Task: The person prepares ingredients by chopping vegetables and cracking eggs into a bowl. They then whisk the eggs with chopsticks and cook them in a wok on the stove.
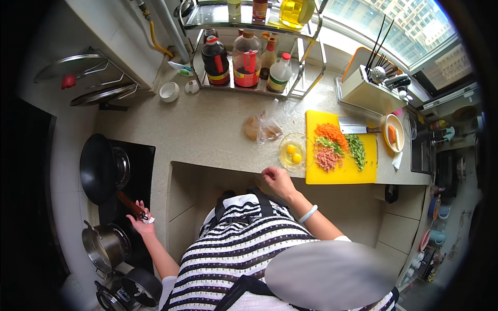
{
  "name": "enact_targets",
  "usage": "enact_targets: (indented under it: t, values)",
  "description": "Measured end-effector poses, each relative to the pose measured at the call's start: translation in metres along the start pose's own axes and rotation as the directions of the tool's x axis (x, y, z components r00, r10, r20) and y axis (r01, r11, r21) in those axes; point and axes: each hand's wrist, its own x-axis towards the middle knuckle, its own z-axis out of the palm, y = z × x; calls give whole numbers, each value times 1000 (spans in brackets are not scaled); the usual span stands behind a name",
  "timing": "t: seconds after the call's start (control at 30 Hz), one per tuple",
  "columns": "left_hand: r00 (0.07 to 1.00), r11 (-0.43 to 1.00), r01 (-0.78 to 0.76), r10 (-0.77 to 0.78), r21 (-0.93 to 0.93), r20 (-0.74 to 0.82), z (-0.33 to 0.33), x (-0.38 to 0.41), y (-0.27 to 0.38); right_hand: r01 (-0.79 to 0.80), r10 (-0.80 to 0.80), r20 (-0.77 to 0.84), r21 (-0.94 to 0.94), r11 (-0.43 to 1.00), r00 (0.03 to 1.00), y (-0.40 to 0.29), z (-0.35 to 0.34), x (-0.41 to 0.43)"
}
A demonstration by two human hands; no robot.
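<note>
My left hand (142, 226) is palm up beneath the wooden handle (130, 204) of a black wok (97, 169). Its fingers and thumb are spread, not wrapped round the handle. A small white crumpled piece (149, 220) shows by the handle's end, at the palm. Loosely curled, my right hand (278, 180) is at the counter's front edge with nothing visible in it. Just beyond it a clear glass bowl (283, 160) holds two raw eggs (294, 154). To the right, a yellow cutting board (323, 179) bears diced carrot (330, 132), pink diced meat (327, 159) and chopped greens (356, 152).
A cleaver (352, 125) lies across the board's far side. Behind the bowl is a knotted plastic bag (262, 127). A metal rack (264, 91) holds several bottles. At right are a basket (390, 134) and utensil holder (369, 93). Near the wok stands a steel pot (107, 247).
</note>
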Motion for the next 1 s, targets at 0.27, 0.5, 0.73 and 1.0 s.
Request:
enact_targets:
  t: [0.27, 0.5, 0.73, 1.0]
  values:
    - [962, 940, 65, -148, -334, -228, -49, 22, -52, -41, 45, -77, 61, 997, 996, 35, -38, -28]
    - [882, 888, 459, -450, 39, -143, -1, 36, -176, -83, 118, -239, 153, 985, 964, 71, -114, -17]
    - [981, 723, 146, -195, 676, -4, 151, 7, -262, 55, -39, -560, 12, 998, 828, 61, -252, 35]
    - [999, 402, -8, 48, 916, -12, 224, 34, -278, 163, -2, -863, 93, 982, 505, 43, -391, 88]
